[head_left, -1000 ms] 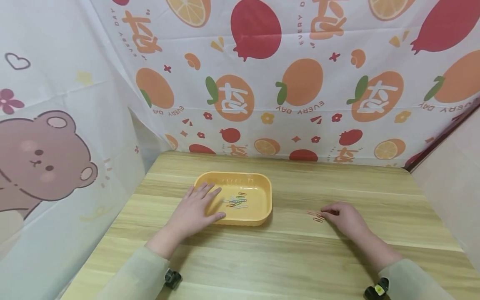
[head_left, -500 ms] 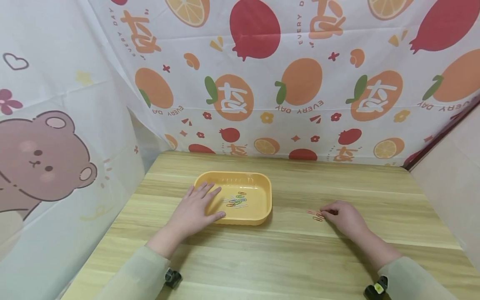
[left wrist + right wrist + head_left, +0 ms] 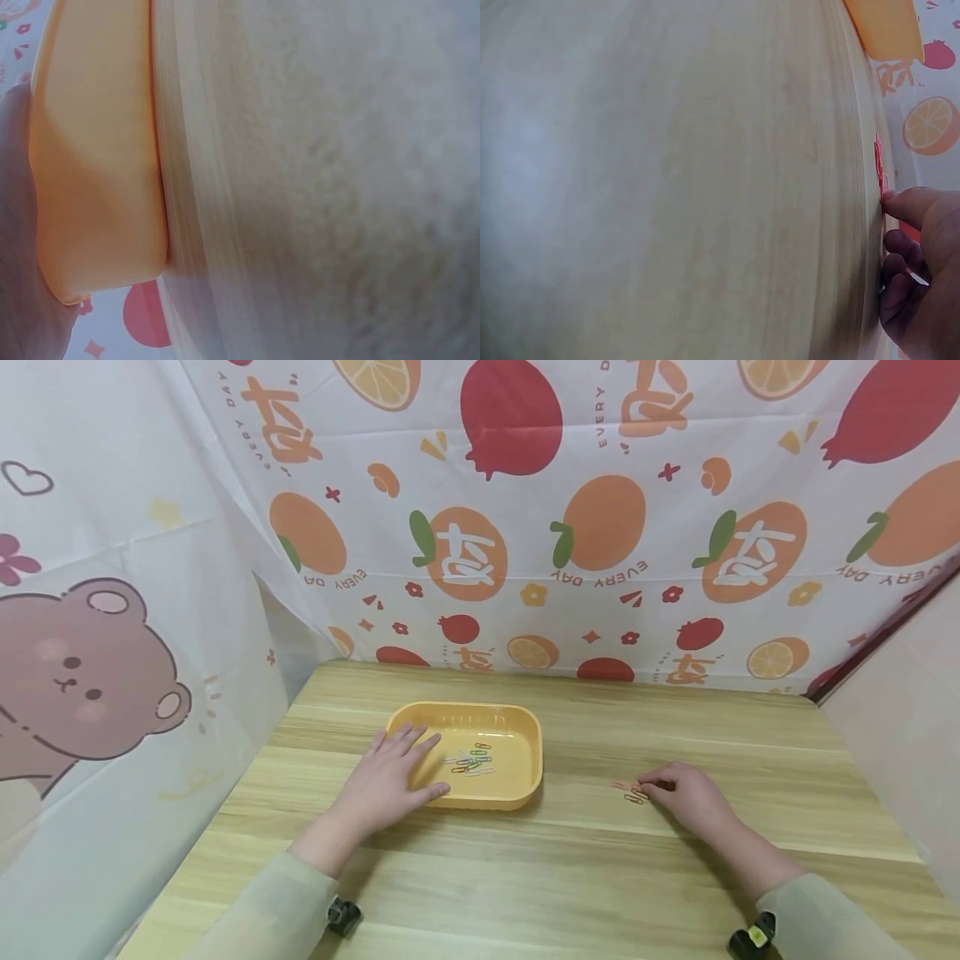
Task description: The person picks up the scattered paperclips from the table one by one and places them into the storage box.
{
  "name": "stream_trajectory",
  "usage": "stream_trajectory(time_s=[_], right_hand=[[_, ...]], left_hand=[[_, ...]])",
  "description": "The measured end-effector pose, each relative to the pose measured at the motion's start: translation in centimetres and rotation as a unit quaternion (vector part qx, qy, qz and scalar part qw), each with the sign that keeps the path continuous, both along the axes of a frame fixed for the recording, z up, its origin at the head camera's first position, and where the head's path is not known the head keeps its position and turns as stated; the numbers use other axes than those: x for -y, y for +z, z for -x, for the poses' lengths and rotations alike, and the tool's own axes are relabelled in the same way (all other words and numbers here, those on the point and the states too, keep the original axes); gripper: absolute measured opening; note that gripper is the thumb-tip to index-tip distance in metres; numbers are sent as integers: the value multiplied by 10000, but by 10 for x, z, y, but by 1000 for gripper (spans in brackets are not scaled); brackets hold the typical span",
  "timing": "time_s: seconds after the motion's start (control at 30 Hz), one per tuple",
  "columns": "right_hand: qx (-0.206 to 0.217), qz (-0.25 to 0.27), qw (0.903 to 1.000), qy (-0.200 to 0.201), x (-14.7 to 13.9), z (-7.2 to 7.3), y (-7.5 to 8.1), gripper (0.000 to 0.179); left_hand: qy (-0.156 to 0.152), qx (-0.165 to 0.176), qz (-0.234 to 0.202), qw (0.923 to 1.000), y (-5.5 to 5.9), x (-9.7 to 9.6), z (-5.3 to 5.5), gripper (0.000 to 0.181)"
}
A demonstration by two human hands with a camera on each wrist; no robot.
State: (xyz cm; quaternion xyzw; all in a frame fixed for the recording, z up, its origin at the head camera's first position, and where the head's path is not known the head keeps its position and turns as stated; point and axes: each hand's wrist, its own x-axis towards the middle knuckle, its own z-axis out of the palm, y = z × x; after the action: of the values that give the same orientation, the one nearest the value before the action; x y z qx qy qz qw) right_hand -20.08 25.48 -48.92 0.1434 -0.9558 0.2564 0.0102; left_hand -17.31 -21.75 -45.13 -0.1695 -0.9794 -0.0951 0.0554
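Note:
My left hand (image 3: pixel 378 785) rests with spread fingers over the left side of a yellow plastic tray (image 3: pixel 528 752). Several paper clips (image 3: pixel 474 763) in mixed colours lie on the tray's floor. To the right, my right hand (image 3: pixel 693 797) is low at the tabletop, thumb and index finger pinching a red paper clip (image 3: pixel 642 793) at the edge of a small group of red paper clips (image 3: pixel 633 799). In the right wrist view the red clips (image 3: pixel 879 161) extend from the thumb tip, and the other fingers are curled in.
The wooden table (image 3: pixel 495 877) runs back to a fruit-printed cloth (image 3: pixel 540 635). A bear-printed cloth (image 3: pixel 135 693) hangs at the left, and a pale panel (image 3: pixel 900 727) stands along the right side.

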Motion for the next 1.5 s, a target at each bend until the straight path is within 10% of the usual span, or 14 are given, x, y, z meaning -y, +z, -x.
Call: stream_trajectory(time_s=[1.5], right_hand=[[-495, 45, 9987, 76, -6, 5, -11, 8]], left_hand=[[-34, -71, -25, 10000, 3, 0, -3, 85]])
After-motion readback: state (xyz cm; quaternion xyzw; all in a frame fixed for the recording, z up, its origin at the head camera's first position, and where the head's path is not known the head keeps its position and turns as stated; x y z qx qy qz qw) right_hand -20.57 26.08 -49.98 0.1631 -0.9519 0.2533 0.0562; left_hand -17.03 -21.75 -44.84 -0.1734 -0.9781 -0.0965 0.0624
